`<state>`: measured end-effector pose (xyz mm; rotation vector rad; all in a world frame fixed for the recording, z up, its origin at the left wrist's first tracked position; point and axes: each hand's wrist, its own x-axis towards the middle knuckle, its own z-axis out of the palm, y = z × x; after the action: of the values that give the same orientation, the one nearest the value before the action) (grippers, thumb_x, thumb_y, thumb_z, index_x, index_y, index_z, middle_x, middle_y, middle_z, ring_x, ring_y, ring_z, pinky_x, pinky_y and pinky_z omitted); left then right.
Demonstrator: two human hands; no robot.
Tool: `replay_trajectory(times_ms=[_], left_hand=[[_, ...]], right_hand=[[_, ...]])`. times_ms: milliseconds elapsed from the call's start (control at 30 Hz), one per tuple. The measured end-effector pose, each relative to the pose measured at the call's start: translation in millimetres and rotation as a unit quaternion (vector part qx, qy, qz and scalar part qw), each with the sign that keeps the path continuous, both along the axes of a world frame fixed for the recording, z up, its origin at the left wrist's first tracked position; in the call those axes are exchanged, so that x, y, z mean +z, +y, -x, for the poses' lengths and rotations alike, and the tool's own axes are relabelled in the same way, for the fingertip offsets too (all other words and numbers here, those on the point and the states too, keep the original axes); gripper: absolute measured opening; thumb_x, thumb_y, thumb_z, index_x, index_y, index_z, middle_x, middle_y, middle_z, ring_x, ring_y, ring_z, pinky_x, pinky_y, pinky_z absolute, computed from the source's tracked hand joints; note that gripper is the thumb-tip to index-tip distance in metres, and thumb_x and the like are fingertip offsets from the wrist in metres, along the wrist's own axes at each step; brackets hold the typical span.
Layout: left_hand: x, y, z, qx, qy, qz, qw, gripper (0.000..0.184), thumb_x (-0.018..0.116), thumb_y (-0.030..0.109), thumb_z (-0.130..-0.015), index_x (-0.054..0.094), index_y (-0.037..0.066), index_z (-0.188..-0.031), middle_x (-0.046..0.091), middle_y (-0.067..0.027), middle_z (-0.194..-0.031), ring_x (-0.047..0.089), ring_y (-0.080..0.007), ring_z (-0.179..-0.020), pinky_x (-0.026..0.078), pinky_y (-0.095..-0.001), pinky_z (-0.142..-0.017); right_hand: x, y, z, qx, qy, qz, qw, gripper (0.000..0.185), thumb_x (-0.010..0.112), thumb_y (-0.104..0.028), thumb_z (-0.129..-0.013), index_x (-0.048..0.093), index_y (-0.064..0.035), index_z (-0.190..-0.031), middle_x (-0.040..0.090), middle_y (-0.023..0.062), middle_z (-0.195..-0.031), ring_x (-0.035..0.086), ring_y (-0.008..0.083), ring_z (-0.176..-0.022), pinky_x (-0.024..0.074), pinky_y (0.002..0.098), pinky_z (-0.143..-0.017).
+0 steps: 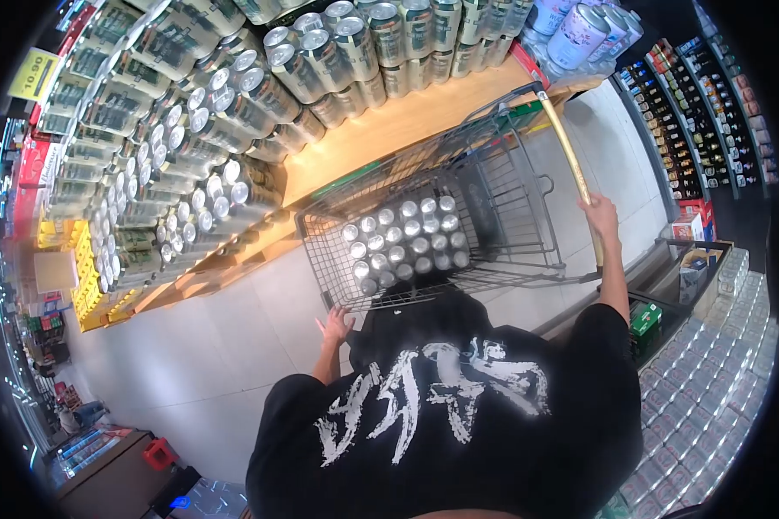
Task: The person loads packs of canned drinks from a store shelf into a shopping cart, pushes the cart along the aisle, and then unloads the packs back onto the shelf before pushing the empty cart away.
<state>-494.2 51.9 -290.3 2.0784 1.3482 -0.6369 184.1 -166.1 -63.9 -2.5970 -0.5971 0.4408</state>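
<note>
A metal shopping cart (pixel 519 251) stands sideways in front of me. My right hand (pixel 601 218) is closed round its yellowish handle bar (pixel 569 151). At the near left corner of the basket, my left hand (pixel 336 327) has its fingers spread, with the fingertips at the wire rim; whether they press on it I cannot tell. Inside the basket lies a block of silver-topped cans (pixel 404 240) in several rows. The near side of the basket is partly hidden by my black top (pixel 441 389) with white brush lettering.
Stacked can packs (pixel 320 60) fill a wooden display (pixel 372 134) beyond the cart, with a yellow price tag (pixel 35 73) at left. Wrapped can stacks (pixel 701 406) line my right. Bottle shelves (pixel 666 121) stand at far right. Pale floor (pixel 208 355) spreads left.
</note>
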Motion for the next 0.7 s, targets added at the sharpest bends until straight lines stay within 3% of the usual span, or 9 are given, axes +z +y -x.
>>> replay_trajectory(times_ms=[67, 167, 267, 367, 467, 700], left_hand=[[7, -7, -5, 0.018, 0.006, -0.003, 1.0, 0.048, 0.058, 0.04, -0.086, 0.049, 0.027, -0.131, 0.037, 0.0018, -0.147, 0.025, -0.018, -0.141, 0.011, -0.0736, -0.104], [-2, -16, -3, 0.047, -0.004, -0.023, 0.999, 0.05, 0.057, 0.029, -0.084, 0.046, 0.025, -0.133, 0.037, 0.001, -0.146, 0.025, -0.0188, -0.14, 0.018, -0.073, -0.103], [-3, -11, -5, 0.044, 0.04, -0.046, 0.997, 0.045, 0.059, 0.027, -0.083, 0.05, 0.027, -0.127, 0.04, 0.0029, -0.142, 0.03, -0.0168, -0.137, 0.021, -0.0727, -0.102], [7, -6, -7, 0.046, 0.041, -0.025, 0.998, 0.044, 0.058, 0.023, -0.081, 0.052, 0.028, -0.125, 0.041, 0.0034, -0.141, 0.031, -0.0157, -0.136, 0.022, -0.0723, -0.102], [1, -6, 0, 0.055, 0.021, -0.011, 0.998, 0.045, 0.057, 0.02, -0.08, 0.053, 0.028, -0.124, 0.042, 0.004, -0.139, 0.032, -0.0156, -0.136, 0.021, -0.0721, -0.102], [0, -25, 26, 0.056, -0.014, -0.047, 0.997, 0.044, 0.057, 0.019, -0.08, 0.053, 0.027, -0.123, 0.043, 0.0032, -0.137, 0.033, -0.0159, -0.134, 0.022, -0.0717, -0.102]], right_hand=[[-26, -20, -18, 0.006, 0.134, 0.105, 0.985, 0.038, 0.074, -0.034, -0.079, 0.064, 0.0014, -0.089, 0.06, 0.0095, -0.061, 0.064, 0.0215, -0.055, 0.053, 0.0325, -0.058], [-51, -35, -20, -0.08, 0.263, -0.064, 0.959, 0.035, 0.073, -0.034, -0.08, 0.058, -0.003, -0.072, 0.052, 0.0047, -0.054, 0.056, 0.0153, -0.043, 0.0509, 0.031, -0.046], [-54, -36, -18, -0.068, 0.211, -0.043, 0.974, 0.039, 0.073, -0.033, -0.08, 0.051, -0.007, -0.061, 0.05, 0.0035, -0.054, 0.056, 0.0136, -0.049, 0.0504, 0.0298, -0.043], [-61, -38, -13, -0.081, 0.176, -0.056, 0.979, 0.039, 0.073, -0.032, -0.079, 0.054, -0.0016, -0.064, 0.05, 0.0042, -0.056, 0.054, 0.0141, -0.049, 0.0511, 0.0329, -0.042], [-61, -37, 0, -0.083, 0.067, -0.015, 0.994, 0.04, 0.073, -0.032, -0.079, 0.058, 0.0038, -0.069, 0.053, 0.0063, -0.058, 0.056, 0.0163, -0.051, 0.0514, 0.0344, -0.042], [-55, -54, 33, -0.082, -0.009, 0.04, 0.996, 0.039, 0.063, -0.035, -0.08, 0.064, 0.0042, -0.083, 0.062, 0.0141, -0.067, 0.063, 0.0247, -0.058, 0.0536, 0.0378, -0.052]])
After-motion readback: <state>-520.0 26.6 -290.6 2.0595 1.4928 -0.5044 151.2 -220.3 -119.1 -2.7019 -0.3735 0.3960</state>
